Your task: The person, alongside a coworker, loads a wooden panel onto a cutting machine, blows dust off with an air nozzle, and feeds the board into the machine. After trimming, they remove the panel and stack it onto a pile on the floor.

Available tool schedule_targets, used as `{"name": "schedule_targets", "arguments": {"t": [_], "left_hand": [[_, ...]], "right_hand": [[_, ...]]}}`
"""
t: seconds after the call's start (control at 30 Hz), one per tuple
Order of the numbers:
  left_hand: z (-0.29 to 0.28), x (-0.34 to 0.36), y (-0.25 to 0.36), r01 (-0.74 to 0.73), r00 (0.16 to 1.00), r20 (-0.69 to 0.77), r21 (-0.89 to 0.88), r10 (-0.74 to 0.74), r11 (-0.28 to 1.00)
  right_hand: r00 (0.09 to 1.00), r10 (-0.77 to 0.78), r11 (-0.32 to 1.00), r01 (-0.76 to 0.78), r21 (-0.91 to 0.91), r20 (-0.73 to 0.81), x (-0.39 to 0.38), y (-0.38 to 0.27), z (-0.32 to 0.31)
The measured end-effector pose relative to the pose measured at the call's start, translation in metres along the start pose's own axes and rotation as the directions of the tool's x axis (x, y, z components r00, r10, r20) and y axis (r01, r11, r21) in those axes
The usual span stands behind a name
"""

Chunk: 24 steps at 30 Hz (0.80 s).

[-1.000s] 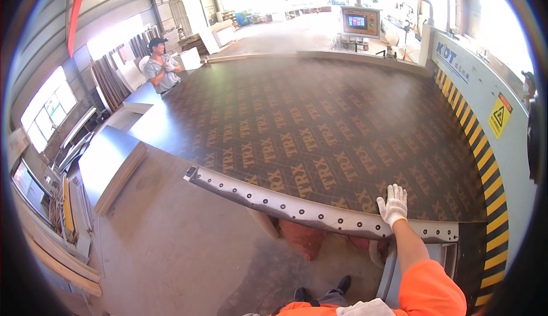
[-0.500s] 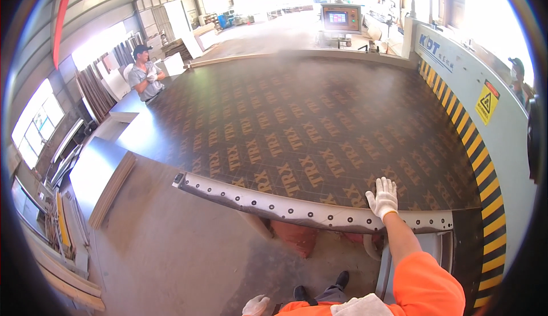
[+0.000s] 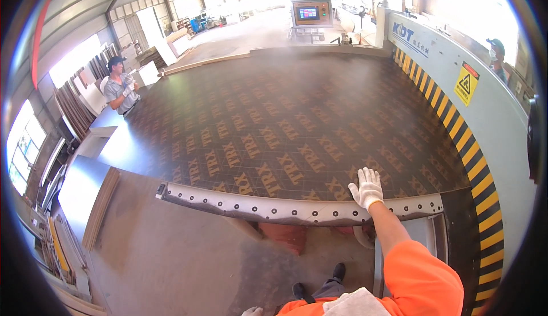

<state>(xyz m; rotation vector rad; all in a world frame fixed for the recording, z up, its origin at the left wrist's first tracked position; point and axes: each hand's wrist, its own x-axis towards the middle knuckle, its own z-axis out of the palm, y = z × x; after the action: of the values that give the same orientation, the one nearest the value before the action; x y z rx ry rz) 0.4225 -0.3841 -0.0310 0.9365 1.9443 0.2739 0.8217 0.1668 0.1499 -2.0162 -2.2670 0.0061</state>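
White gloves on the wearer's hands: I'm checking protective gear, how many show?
2: one on the right hand, on the dark panel by its near edge; one on the left hand, mostly cut off at the picture's bottom.

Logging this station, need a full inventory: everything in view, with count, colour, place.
Panel: one, dark brown, centre
Metal rail: one, pale grey, along panel's near edge
Machine beam: one, pale grey, right
Hazard stripes: one band, yellow-black, on beam
Warning label: one, red-yellow, on beam
Control box: one, grey, far side
Panel stack: one, tan edges, left
Leaning boards: several, brown and white, far left
Co-workers: two, far left (grey shirt) and right
Background: glare, uncountable
Shoes: two, black, floor
Left hand: one, pale glove, lower edge, mostly cut off
Right hand: one, white glove, on panel
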Motion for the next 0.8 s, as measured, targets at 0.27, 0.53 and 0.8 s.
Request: {"name": "schedule_targets", "arguments": {"t": [0.27, 0.53, 0.8], "left_hand": [[-0.012, 0.013, 0.033, -0.001, 1.000, -0.010, -0.163, -0.001, 0.987], [-0.009, 0.006, 0.037, -0.094, 0.996, 0.013, 0.080, 0.093, 0.992], [0.013, 0.006, 0.012, -0.201, 0.978, -0.037, 0.056, 0.203, 0.978]], "right_hand": [[1.000, -0.003, 0.999, 0.004, 0.033, -0.020, 0.000, 0.002, 0.002], [0.999, -0.022, 0.999, 0.023, 0.031, -0.034, 0.000, 0.002, 0.000], [0.998, -0.027, 0.999, 0.029, 0.027, -0.063, 0.001, 0.003, 0.003]]}}
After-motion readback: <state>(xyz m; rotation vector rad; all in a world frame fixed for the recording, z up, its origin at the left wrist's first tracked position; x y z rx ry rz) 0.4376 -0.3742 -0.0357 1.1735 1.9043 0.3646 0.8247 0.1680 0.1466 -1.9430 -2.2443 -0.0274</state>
